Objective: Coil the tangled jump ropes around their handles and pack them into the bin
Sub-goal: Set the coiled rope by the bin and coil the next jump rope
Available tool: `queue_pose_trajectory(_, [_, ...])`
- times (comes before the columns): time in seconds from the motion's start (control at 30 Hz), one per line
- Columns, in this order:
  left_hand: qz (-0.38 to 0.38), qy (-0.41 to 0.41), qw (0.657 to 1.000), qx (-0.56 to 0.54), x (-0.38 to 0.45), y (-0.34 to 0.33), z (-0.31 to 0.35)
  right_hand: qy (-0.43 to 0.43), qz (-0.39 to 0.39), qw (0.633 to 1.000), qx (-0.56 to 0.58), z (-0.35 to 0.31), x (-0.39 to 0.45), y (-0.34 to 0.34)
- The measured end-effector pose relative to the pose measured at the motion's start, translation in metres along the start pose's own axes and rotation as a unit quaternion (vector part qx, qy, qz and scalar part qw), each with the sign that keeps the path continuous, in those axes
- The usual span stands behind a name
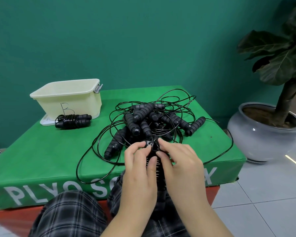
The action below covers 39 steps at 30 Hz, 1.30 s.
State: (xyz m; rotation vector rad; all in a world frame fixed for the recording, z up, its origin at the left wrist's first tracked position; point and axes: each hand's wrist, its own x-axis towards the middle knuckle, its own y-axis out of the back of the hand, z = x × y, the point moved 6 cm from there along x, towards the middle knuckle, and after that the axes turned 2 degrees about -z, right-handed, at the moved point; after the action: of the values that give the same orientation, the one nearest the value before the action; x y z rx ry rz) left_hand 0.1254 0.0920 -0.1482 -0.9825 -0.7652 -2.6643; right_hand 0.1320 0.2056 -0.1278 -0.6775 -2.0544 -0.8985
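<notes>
1. Left hand (140,161) and right hand (176,159) both pinch the wound handles (156,166) held over the lap.
2. The tangle (149,124) lies mid-box (41,159); one coiled rope (73,120) rests beside the bin (67,96).
3. The cord looks thin, springy and slick, and probably unwinds if released; grip the ribbed foam handles.

I see the left hand (140,161) and the right hand (176,159) both gripping a half-wound jump rope (156,161) near me. Behind lies the tangled pile (149,118). One coiled rope (73,120) lies before the cream bin (67,98), far left.
</notes>
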Motion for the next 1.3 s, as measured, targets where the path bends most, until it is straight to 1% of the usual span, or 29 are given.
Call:
queue_pose_trajectory(0.13, [0.022,-0.015,0.999,-0.028,0.006,0.008,0.007,0.006,0.058,0.996,0.074,-0.007,0.000,0.004])
queue_pose_trajectory(0.23, [0.036,-0.032,0.998,-0.051,0.014,0.012,0.014,-0.014,0.078,0.989,0.123,-0.007,0.005,0.004])
queue_pose_trajectory(0.37, [0.044,-0.040,0.996,-0.065,0.014,0.014,0.017,-0.082,0.052,0.979,0.182,-0.003,-0.002,-0.001])
queue_pose_trajectory(0.47, [0.057,-0.040,0.996,-0.061,0.014,0.018,0.016,-0.110,0.029,0.967,0.227,-0.004,-0.005,-0.004])
queue_pose_trajectory(0.57, [0.051,-0.027,0.997,-0.051,0.017,0.022,0.016,-0.126,0.031,0.955,0.266,-0.003,-0.007,-0.004])
queue_pose_trajectory(0.67, [0.033,-0.021,0.999,-0.031,0.020,0.023,0.013,-0.123,0.029,0.951,0.281,0.000,-0.010,-0.006])
queue_pose_trajectory(0.8, [0.013,-0.074,0.997,0.021,0.022,0.025,0.018,-0.121,0.010,0.950,0.287,0.004,-0.011,-0.010])
queue_pose_trajectory(0.93, [0.000,-0.059,0.997,0.042,0.032,0.028,0.014,-0.102,-0.010,0.948,0.302,0.001,-0.015,-0.014])
queue_pose_trajectory(1.03, [-0.011,-0.041,0.998,0.054,0.037,0.031,0.012,-0.082,-0.034,0.956,0.278,-0.003,-0.020,-0.022])
queue_pose_trajectory(1.07, [-0.007,-0.037,0.998,0.054,0.037,0.032,0.013,-0.095,-0.049,0.955,0.278,-0.001,-0.023,-0.027])
queue_pose_trajectory(1.1, [-0.003,-0.037,0.998,0.054,0.036,0.033,0.013,-0.127,-0.073,0.947,0.286,0.002,-0.024,-0.033])
queue_pose_trajectory(1.17, [0.009,-0.027,0.998,0.053,0.033,0.034,0.009,-0.211,-0.138,0.910,0.328,0.009,-0.028,-0.046])
queue_pose_trajectory(1.2, [0.013,-0.013,0.999,0.048,0.033,0.035,0.007,-0.232,-0.170,0.891,0.351,0.011,-0.029,-0.050])
queue_pose_trajectory(1.23, [0.017,0.005,0.999,0.042,0.032,0.035,0.003,-0.237,-0.195,0.879,0.365,0.012,-0.030,-0.053])
queue_pose_trajectory(1.3, [0.020,0.047,0.998,0.024,0.030,0.036,-0.004,-0.228,-0.230,0.874,0.362,0.011,-0.032,-0.053])
